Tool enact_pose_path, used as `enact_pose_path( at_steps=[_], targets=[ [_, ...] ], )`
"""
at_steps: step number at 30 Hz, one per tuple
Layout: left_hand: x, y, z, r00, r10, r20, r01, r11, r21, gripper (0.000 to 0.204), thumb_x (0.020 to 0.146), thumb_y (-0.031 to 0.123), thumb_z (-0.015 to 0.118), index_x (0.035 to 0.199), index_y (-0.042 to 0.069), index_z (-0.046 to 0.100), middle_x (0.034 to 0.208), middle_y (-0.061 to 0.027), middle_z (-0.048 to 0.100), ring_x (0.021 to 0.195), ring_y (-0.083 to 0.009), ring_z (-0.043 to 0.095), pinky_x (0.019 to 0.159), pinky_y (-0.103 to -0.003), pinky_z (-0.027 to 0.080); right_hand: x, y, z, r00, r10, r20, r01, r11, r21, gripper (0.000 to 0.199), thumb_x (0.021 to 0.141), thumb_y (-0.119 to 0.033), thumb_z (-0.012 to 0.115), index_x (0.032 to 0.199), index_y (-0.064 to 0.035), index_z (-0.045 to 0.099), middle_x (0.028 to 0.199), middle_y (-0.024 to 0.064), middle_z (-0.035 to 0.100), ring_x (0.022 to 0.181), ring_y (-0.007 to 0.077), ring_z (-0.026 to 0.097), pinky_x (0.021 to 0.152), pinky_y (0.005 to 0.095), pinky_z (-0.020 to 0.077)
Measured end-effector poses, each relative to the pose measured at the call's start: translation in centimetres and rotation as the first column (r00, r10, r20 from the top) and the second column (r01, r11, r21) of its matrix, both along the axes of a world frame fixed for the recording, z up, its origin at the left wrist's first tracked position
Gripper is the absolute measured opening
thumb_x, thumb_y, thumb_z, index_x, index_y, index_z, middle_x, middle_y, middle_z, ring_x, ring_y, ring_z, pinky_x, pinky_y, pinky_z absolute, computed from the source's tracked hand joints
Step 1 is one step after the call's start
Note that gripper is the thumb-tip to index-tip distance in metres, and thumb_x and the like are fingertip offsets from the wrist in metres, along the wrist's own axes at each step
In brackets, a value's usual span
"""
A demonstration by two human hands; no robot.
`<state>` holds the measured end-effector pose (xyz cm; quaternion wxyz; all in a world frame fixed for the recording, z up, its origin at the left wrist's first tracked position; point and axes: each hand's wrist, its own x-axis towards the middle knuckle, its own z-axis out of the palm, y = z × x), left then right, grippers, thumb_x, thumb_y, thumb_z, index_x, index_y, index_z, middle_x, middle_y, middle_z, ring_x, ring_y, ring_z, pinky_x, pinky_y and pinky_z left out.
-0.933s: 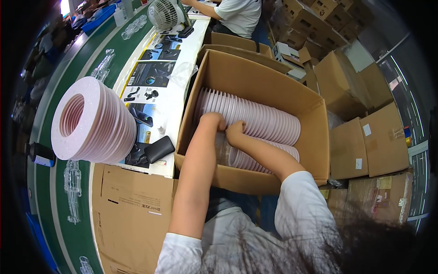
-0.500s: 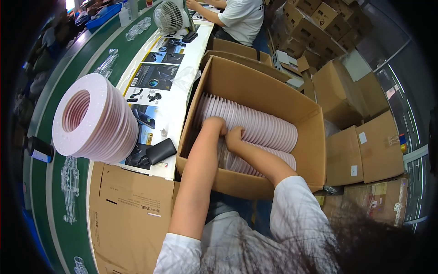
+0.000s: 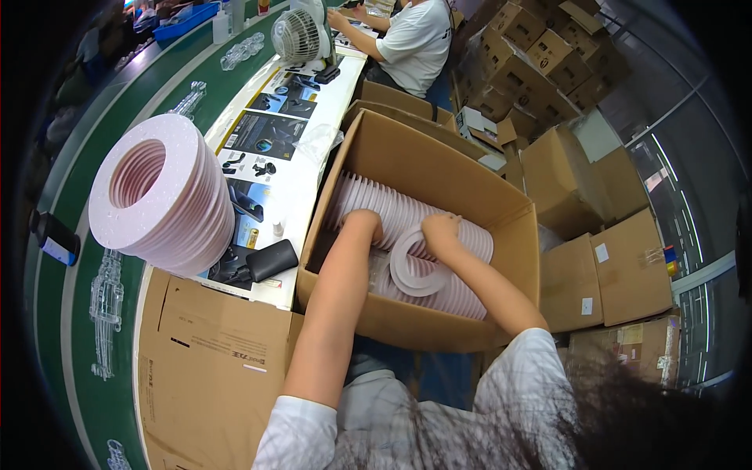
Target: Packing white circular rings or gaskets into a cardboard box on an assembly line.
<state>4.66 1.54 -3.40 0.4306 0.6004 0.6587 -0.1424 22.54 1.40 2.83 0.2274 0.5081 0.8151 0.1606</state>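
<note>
Both my hands reach into an open cardboard box that holds two rows of pale pink rings standing on edge. Beside the far row, near the box's left end, is my left hand; its fingers are hidden behind the wrist and rings. My right hand is closed at the upper right rim of a single flat ring, which lies tilted face-up over the near row. Clear plastic film shows at the left end of the near row.
Left of the box, a tall stack of pink rings stands on the worktable beside a black pouch-like item. A small fan is farther back, near a seated person. Cartons crowd the right side. Clear plastic parts lie on the green belt.
My right hand has moved right, and a single ring now lies face-up beside it over the near row. My left hand stays near the box's left end. The whole view has shifted slightly.
</note>
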Motion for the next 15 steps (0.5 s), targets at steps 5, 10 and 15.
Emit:
enact_pose_path(
  at_steps=[5,10,15],
  targets=[
    [0.3,-0.4,1.1,1.000,-0.005,0.023,0.006,0.999,-0.037,0.026,0.074,0.015,0.054,0.093,0.005,0.069,0.095,-0.0147,0.067,0.088,-0.0265,0.065,0.078,-0.039,0.050,6.2,0.5,1.7,1.000,-0.012,-0.011,0.013,0.997,0.079,0.050,0.064,-0.011,0.069,0.112,-0.0083,0.058,0.108,0.0131,0.060,0.106,0.0308,0.055,0.099,0.0602,0.0315],
    [-0.2,-0.2,-0.5,1.000,-0.015,0.010,0.014,0.998,0.056,0.027,0.074,0.015,0.055,0.095,0.005,0.069,0.098,-0.0151,0.067,0.091,-0.0272,0.064,0.080,-0.039,0.050,10.6,0.2,1.3,0.993,0.029,-0.117,-0.014,0.992,0.123,0.044,0.062,-0.009,0.069,0.105,-0.0111,0.058,0.110,0.0136,0.056,0.108,0.0317,0.051,0.102,0.0582,0.0279],
    [0.2,-1.2,2.1,0.999,-0.034,0.002,0.034,0.997,0.070,0.027,0.073,0.015,0.056,0.095,0.006,0.070,0.098,-0.0146,0.067,0.091,-0.0276,0.064,0.080,-0.038,0.050,13.9,-0.6,1.3,0.861,0.397,-0.318,-0.229,0.860,0.455,0.041,0.060,-0.015,0.072,0.098,-0.0089,0.058,0.112,0.0110,0.051,0.111,0.0309,0.043,0.104,0.0555,0.0238]
  ],
)
